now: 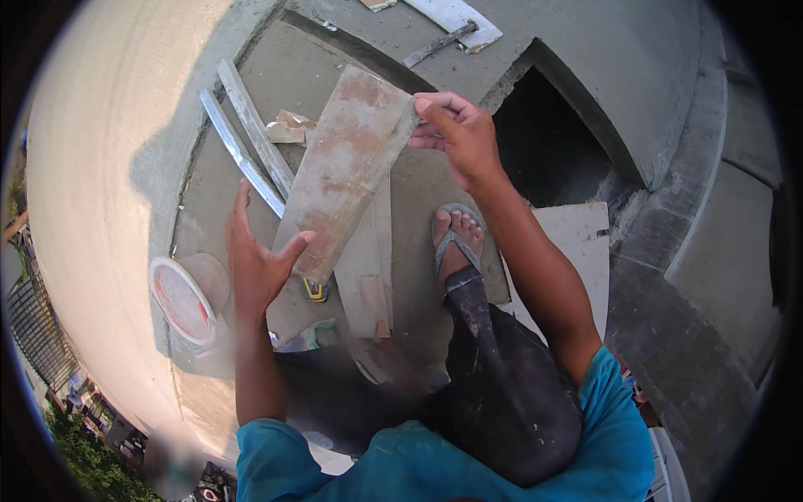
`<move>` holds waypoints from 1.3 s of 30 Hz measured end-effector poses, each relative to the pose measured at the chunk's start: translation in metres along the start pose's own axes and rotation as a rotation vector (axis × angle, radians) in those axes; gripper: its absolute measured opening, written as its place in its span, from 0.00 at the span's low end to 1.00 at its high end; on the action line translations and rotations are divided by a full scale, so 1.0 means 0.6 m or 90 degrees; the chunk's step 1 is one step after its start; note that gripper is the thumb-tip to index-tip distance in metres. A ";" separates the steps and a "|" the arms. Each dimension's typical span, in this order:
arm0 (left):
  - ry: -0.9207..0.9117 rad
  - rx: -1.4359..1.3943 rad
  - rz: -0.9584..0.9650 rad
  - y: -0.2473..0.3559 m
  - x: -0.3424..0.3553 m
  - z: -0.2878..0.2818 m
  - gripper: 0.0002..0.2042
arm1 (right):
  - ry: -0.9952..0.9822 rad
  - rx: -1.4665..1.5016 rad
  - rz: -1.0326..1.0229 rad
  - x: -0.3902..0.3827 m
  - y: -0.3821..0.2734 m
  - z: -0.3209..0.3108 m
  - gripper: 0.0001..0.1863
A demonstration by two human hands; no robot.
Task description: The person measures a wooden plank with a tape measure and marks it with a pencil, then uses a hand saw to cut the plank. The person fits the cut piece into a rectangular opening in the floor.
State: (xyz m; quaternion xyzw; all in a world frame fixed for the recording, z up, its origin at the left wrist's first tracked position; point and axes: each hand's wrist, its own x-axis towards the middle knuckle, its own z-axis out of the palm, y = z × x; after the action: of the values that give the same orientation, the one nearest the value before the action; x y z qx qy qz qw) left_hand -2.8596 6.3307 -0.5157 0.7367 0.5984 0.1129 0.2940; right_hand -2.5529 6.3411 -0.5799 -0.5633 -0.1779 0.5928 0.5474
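Observation:
A flat rectangular board (347, 159), grey with reddish-brown stains, is held up at a slant in front of me. Its upper right corner is pinched between the thumb and fingers of my right hand (456, 134). Beside the board's lower left edge is my left hand (258, 259), its fingers stretched and its thumb spread wide. The left thumb tip overlaps the board's face; whether it touches I cannot tell. Behind the board, a longer pale board (365, 284) lies on the concrete floor, partly covered by it.
Metal strips (242, 142) and broken pieces (290, 127) lie at the left. A white bucket (182, 301) rests tilted by the curved wall. A yellow-and-black tool (315, 289) is near my left wrist. A hammer (442, 43) lies ahead. A dark square opening (552, 138) gapes at the right.

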 end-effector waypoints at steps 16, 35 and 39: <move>0.258 0.030 -0.319 -0.206 -0.513 -0.056 0.54 | -0.828 -0.836 -0.397 -0.142 0.101 0.337 0.10; 0.366 0.023 -0.619 -0.345 -0.926 0.210 0.55 | -1.344 -0.933 -0.871 -0.368 0.532 0.249 0.28; 0.366 0.042 -0.586 -0.353 -0.932 0.222 0.56 | -1.323 -0.828 -0.624 -0.380 0.499 0.261 0.26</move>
State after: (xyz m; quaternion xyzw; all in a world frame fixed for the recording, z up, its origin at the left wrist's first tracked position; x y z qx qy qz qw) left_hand -3.1075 5.7843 -0.6389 0.3465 0.9188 0.1504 0.1146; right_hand -2.8755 6.1096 -0.6725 0.1153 -0.9470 0.2946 -0.0558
